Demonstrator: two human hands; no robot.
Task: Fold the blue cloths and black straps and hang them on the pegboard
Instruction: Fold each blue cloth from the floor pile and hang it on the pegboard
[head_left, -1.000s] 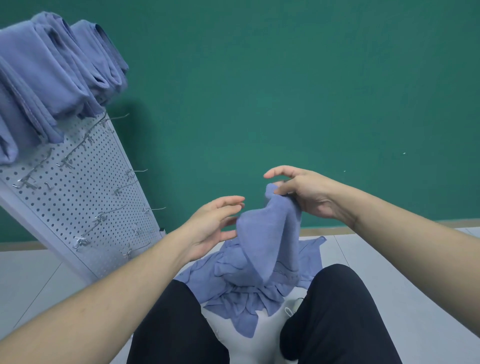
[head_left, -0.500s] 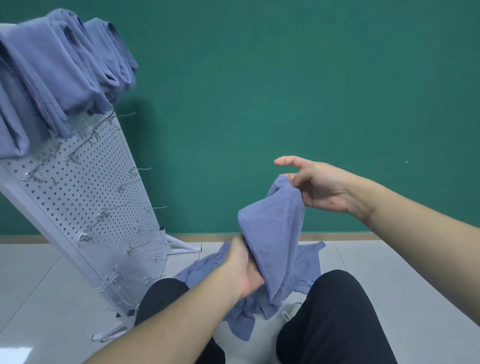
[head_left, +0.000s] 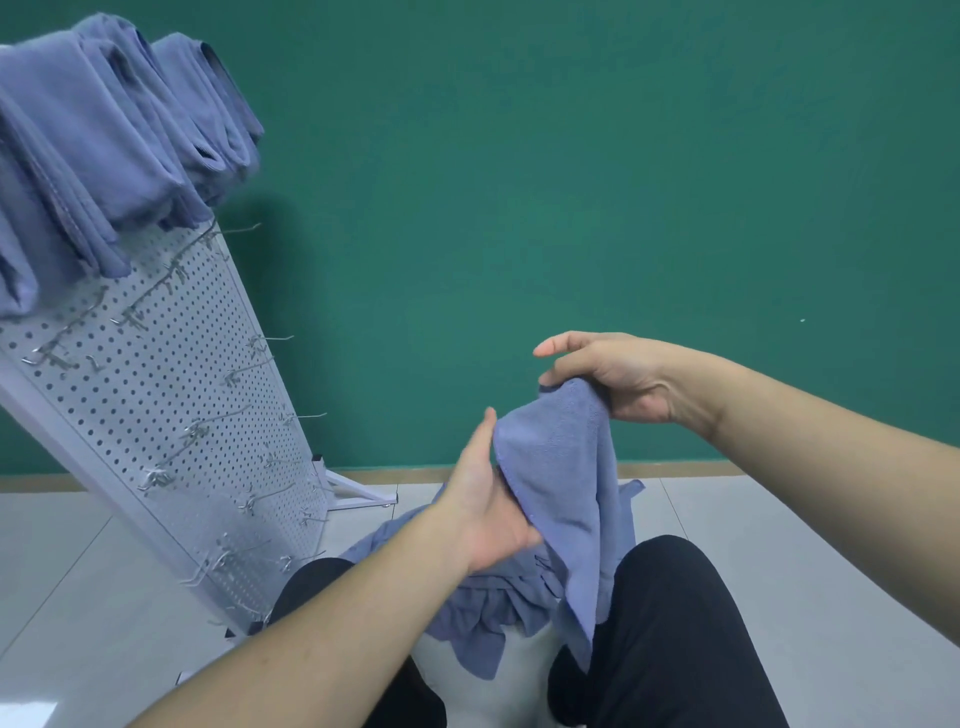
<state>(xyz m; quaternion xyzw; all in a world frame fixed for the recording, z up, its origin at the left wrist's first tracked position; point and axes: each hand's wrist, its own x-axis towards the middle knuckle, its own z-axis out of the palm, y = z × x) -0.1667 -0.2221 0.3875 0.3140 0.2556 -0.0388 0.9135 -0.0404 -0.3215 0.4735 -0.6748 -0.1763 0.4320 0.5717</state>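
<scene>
Fingers (head_left: 558, 382) pinching blue cloth (head_left: 563, 467), unlabelled

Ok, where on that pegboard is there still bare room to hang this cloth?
The pegboard's top row is crowded with folded blue cloths. Below them, the metal hooks down to the base stand bare. The held cloth hangs between both hands, above the heaped cloths.

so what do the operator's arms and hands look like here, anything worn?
Both forearms are bare to the frame edge: no sleeves show. The left hand and right hand wear no gloves, rings or watch. Fingers bare, no markings.
</scene>
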